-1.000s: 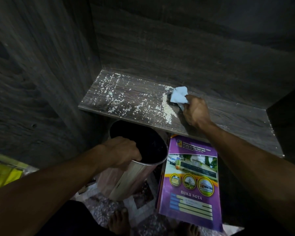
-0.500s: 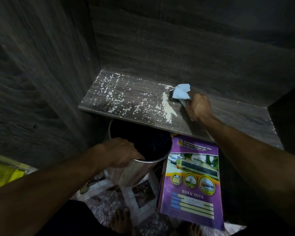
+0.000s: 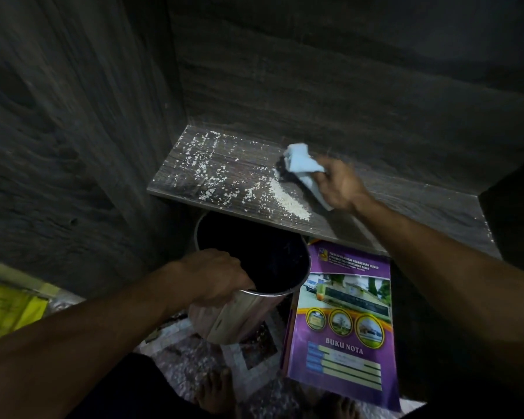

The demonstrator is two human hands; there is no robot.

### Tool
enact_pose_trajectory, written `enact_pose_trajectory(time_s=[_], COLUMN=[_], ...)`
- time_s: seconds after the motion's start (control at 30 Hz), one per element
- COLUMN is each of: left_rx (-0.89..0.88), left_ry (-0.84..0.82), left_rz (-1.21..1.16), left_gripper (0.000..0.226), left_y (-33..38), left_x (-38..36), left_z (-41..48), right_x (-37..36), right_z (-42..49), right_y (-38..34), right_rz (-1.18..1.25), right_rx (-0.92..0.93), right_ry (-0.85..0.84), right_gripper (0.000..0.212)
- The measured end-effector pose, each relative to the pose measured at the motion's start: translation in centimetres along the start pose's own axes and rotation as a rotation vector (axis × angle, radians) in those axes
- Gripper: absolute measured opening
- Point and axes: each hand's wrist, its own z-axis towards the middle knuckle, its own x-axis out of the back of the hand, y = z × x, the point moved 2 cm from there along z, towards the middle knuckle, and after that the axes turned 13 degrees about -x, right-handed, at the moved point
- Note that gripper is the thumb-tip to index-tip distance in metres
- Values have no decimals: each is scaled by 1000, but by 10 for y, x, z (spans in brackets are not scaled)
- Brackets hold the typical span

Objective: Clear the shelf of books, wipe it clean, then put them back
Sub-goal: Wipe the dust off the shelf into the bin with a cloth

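Dark wood-grain cabinet walls [image 3: 73, 146] close in the scene on the left and at the far side. Between them runs the shelf [image 3: 406, 207], a dark board with no books on it; its right half looks bare, its left half is speckled. Below, near the person, lies a patterned tile floor [image 3: 194, 352], with a yellow object [image 3: 9, 309] at the far left edge, too dim to identify.

The purple book [image 3: 342, 322], titled "BUKU NOTA", sits below the shelf's near edge, right of centre, its cover facing up; whether it leans or lies flat cannot be told. Just left of it is a metal bin [image 3: 242, 316], tilted, its dark mouth partly under the shelf's near edge.

The left grip [image 3: 215, 276] holds the bin's near rim, fingers curled over the edge into the mouth. The right grip [image 3: 342, 186], slightly blurred, is closed around a crumpled pale blue cloth [image 3: 300, 161] and holds it against the shelf near the middle.

Pale crumbs [image 3: 288, 201] lie heaped in a line just left of the cloth and scattered thinly toward the left wall.
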Motion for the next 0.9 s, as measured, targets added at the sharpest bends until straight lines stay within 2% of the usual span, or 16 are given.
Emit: enact_pose_trajectory(time_s=[0.07,0.13,0.2,0.33,0.5,0.57,0.67,0.77,0.9], left_rx=[-3,-1,1,17,20,20,17,16,13], left_ry=[1,8,16,27,15,19,36,30,38], left_rz=[-10,-21,-18,-42,-51,-54,-56,-57,-89], left_gripper=[29,27,27,26,32,32,29,31,28], left_y=[-2,-3,-3,-4,-4,-4,-2,1,2], left_x=[-1,0,0,2,1,1,0,0,0], left_z=[-1,-2,-2,-2,1,2,2,3,5], right_x=[9,5,-9,-39,-47,-35,-14,-7,-35], right_z=[9,10,8,-10,-31,-32,-12,0,-11], right_y=[12,23,31,21,-5,-13,-2,17,18], right_rz=[-32,-110,-80,-21,-14,1,47,-16,15], right_rx=[-59,-118,-124,-33,140,90,-43,-140,-129], right_ry=[58,56,44,76,-19,-54,41,82,114], right_gripper=[29,30,25,19,23,23,27,29,19])
